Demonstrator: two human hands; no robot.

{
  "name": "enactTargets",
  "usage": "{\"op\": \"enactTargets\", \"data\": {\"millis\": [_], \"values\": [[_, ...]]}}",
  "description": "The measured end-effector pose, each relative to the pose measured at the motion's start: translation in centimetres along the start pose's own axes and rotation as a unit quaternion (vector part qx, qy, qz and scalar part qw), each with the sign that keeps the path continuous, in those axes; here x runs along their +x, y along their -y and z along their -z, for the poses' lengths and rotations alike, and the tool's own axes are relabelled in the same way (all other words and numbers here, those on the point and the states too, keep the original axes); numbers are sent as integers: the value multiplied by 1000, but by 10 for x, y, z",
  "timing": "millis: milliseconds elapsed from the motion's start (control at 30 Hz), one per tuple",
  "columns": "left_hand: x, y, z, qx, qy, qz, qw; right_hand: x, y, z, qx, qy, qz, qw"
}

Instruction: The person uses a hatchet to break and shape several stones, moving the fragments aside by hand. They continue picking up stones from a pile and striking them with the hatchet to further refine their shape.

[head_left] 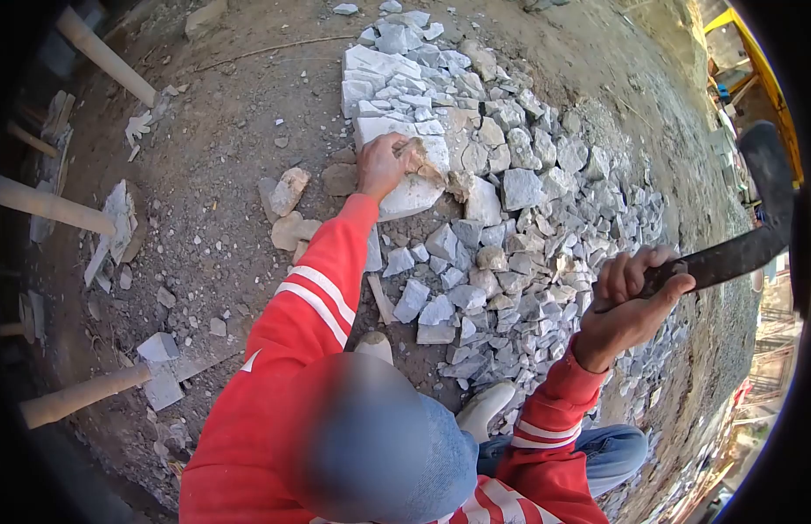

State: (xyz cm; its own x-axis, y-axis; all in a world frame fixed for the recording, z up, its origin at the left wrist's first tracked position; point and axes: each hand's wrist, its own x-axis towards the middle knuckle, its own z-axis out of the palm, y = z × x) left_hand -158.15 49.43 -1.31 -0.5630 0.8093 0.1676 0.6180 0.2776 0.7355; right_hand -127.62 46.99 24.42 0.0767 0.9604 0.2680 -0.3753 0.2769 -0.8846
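Note:
My left hand [386, 166] has its fingers closed around a brownish stone [419, 162], resting it on a large pale stone block [412, 197]. Raised on the right, my right hand [634, 299] is wrapped round the dark handle of a hammer [728, 260]. Its dark head [766, 162] is up near the right edge of the view. Broken grey stones [521, 188] lie in a heap just right of the block. More pale slabs [379, 74] continue beyond it.
Several wooden posts [48, 205] stand at the left, one with a block-like base [161, 371]. Loose tan stones [289, 192] lie left of my left hand. My shoes [486, 409] are close to the near edge of the rubble. A yellow frame [763, 70] is at upper right.

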Motion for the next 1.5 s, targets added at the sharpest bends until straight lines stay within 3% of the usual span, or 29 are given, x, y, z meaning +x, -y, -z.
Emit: {"op": "enactTargets", "data": {"millis": [67,100,167,200,233,267,300,333,367,400,433,467,533,600,800,900,967,1100,1167,1233,1333,1367,1433,1467,1500], "values": [[-11,10,-4,-103,-33,44,993,27,40,-12,61,37,79,994],[-20,12,0,-101,-28,45,993,38,54,-19,77,59,125,987],[-35,12,16,-83,-152,59,983,56,57,-30,109,94,180,973],[-43,22,17,-81,-149,59,984,63,56,-37,139,133,233,953],[-50,33,18,-137,-168,114,970,52,30,-49,193,75,226,952],[-57,41,22,-191,-186,169,949,36,-11,-54,143,92,242,955],[-64,43,26,-191,-189,169,948,13,-77,-52,145,114,209,960],[-68,42,29,-195,-199,179,944,-33,-159,-37,95,134,92,982],[-72,39,31,-199,-204,186,940,-65,-216,-5,-125,166,-101,973],[-74,34,36,-222,-185,195,937,-98,-271,27,-352,276,-256,857],[-73,36,37,-222,-188,184,939,-110,-297,32,-450,219,-68,863],[-74,45,38,-220,-163,181,944,-107,-298,28,-442,213,-68,869],[-86,39,52,-207,-141,187,950,-88,-279,38,-370,250,-315,838],[-98,51,54,-196,-139,201,950,-65,-220,23,-220,199,-403,866],[-93,66,40,-165,-140,250,944,-36,-150,51,-183,111,-309,927],[-75,70,43,-115,-155,235,953,-37,-153,66,-207,69,-236,947],[-68,79,49,-14,-171,182,968,-41,-159,82,-263,53,-214,939],[-74,69,99,184,-175,162,954,-61,-161,94,-265,11,-304,915],[-80,93,107,192,-156,185,951,-70,-173,101,-266,-3,-323,908],[-90,111,113,262,-51,241,933,-81,-180,107,-256,20,-354,899],[-94,139,118,222,-45,216,950,-95,-180,97,-259,30,-379,888],[-95,137,120,225,-43,214,950,-99,-179,95,-263,45,-379,886],[-99,132,118,160,-122,100,974,-105,-176,86,-262,53,-367,891],[-99,119,117,157,-121,96,975,-105,-176,81,-263,75,-368,888],[-99,98,116,64,-128,115,983,-105,-175,79,-265,97,-370,885]]}}
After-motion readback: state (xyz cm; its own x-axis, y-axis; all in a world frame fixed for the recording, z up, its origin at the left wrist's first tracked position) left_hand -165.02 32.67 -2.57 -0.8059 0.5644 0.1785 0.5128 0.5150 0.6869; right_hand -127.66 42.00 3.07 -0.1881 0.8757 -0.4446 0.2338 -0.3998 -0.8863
